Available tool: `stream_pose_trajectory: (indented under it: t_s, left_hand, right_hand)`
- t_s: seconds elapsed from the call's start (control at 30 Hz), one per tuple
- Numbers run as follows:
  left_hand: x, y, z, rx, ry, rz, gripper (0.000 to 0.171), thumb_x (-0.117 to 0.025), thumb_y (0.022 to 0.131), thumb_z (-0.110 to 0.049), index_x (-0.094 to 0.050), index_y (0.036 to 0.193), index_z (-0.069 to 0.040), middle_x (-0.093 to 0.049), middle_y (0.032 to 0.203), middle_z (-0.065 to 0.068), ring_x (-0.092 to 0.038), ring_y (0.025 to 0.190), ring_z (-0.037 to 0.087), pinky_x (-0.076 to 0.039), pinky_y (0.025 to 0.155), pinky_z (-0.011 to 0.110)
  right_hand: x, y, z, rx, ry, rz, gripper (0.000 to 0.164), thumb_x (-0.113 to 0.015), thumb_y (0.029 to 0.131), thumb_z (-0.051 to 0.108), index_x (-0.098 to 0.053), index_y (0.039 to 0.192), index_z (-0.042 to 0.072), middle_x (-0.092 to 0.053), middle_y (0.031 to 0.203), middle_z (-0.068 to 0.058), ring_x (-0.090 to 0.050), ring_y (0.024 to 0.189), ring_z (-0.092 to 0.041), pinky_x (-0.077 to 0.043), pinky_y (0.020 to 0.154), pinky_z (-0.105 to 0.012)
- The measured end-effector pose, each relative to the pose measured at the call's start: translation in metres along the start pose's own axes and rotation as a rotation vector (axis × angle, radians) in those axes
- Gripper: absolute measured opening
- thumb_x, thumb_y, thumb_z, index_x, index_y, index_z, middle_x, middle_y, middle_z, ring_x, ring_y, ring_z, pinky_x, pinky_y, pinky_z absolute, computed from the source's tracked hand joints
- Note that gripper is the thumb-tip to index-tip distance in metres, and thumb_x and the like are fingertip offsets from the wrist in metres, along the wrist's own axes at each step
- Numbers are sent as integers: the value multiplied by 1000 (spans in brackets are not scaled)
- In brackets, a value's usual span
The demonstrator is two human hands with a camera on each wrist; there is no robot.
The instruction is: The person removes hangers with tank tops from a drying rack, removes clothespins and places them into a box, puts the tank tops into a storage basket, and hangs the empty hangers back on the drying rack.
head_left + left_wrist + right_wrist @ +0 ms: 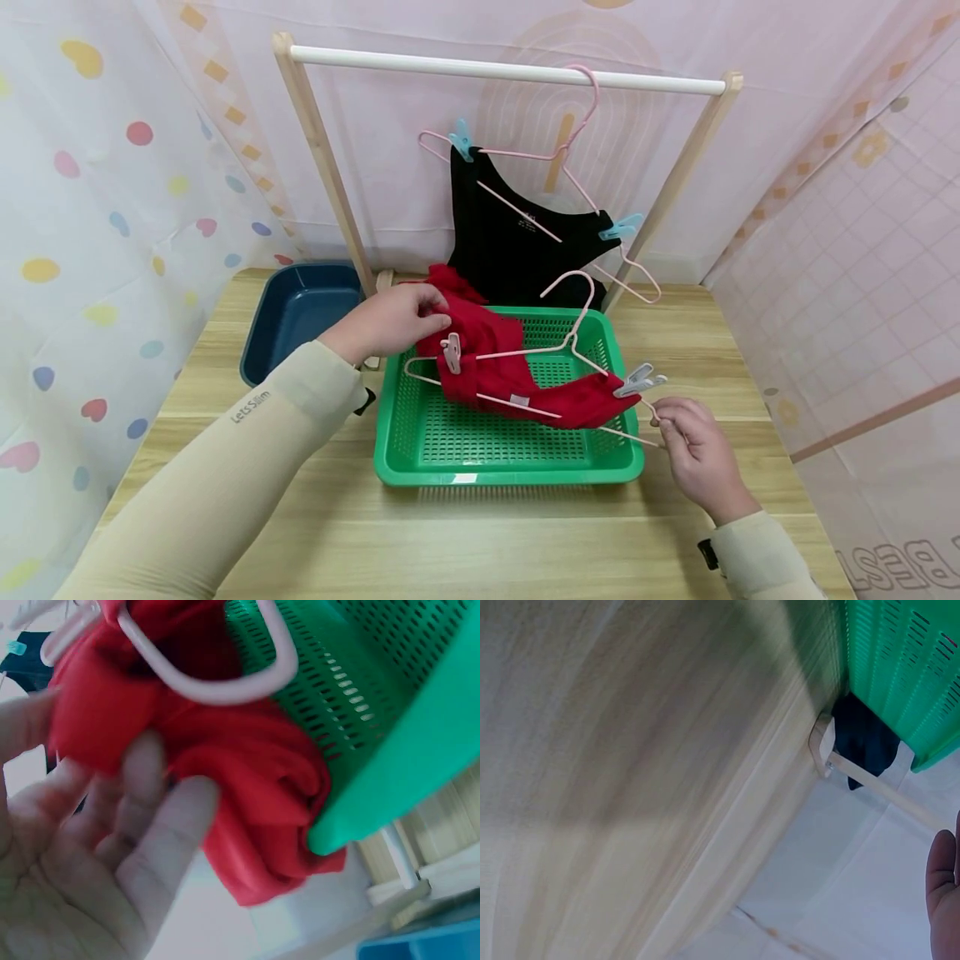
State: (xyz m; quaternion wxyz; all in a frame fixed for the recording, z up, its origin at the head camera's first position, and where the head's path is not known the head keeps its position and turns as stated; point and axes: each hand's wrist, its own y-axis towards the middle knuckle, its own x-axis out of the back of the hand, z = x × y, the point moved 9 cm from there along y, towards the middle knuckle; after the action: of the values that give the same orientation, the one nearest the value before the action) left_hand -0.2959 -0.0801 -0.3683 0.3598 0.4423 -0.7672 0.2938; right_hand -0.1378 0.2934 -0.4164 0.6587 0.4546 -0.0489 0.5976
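Observation:
A red top (480,333) hangs on a pink hanger (525,353) over the green basket (510,477). A pinkish clothespin (451,353) clips its left strap and a grey clothespin (640,381) its right one. My left hand (397,321) is at the left of the top, holding a fold of the red cloth between thumb and fingers; this fold (105,712) shows closer in the left wrist view. With thumb and forefinger, my right hand (697,450) pinches the hanger's right end. Only part of that hand (945,877) shows at the right wrist view's edge.
Behind the basket stands a rack with a white rail (450,65) and wooden posts. A black top (517,225) hangs from it on another pink hanger, with blue clothespins (462,140) at the straps. At left on the wooden table (525,542) is a dark blue tray (300,304).

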Motion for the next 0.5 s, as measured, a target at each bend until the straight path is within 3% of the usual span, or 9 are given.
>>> stream_pose_trajectory:
  t_s: [0.1, 0.2, 0.33, 0.4, 0.5]
  left_hand:
    - [-6, 2, 7, 15, 26, 54, 32, -60, 107, -36, -72, 124, -12, -71, 100, 5, -64, 93, 23, -55, 86, 41]
    - [-6, 6, 18, 66, 60, 22, 45, -62, 105, -42, -66, 136, -10, -68, 120, 13, -61, 111, 30, -57, 94, 48]
    - [-7, 16, 38, 162, 122, -40, 74, -71, 98, -44, -45, 158, -8, -44, 155, 23, -42, 140, 40, -52, 107, 60]
    - [-9, 21, 46, 199, 146, -41, 87, -73, 96, -45, -33, 165, -11, -33, 163, 25, -33, 148, 44, -49, 110, 64]
    - [-15, 28, 53, 215, 169, -11, 93, -75, 95, -43, -24, 168, -14, -26, 168, 26, -30, 153, 47, -43, 115, 66]
  right_hand:
    - [-1, -2, -1, 7, 2, 8, 23, -59, 91, -21, -69, 89, 0, -71, 107, -17, -52, 112, 5, -38, 97, -9]
    - [-2, -2, -2, 8, 7, 15, 23, -60, 91, -21, -70, 89, -1, -71, 108, -16, -52, 113, 4, -38, 97, -9]
    - [-3, -3, -3, 0, 0, 19, 21, -60, 92, -20, -70, 89, -2, -71, 108, -16, -52, 113, 3, -37, 98, -9]
    - [-4, -2, -3, -8, -5, 19, 21, -59, 92, -19, -70, 89, -1, -71, 109, -15, -52, 113, 4, -37, 98, -9]
    - [-4, -2, -4, -16, -12, 19, 23, -59, 93, -18, -70, 89, 1, -71, 109, -15, -52, 113, 4, -38, 98, -9]
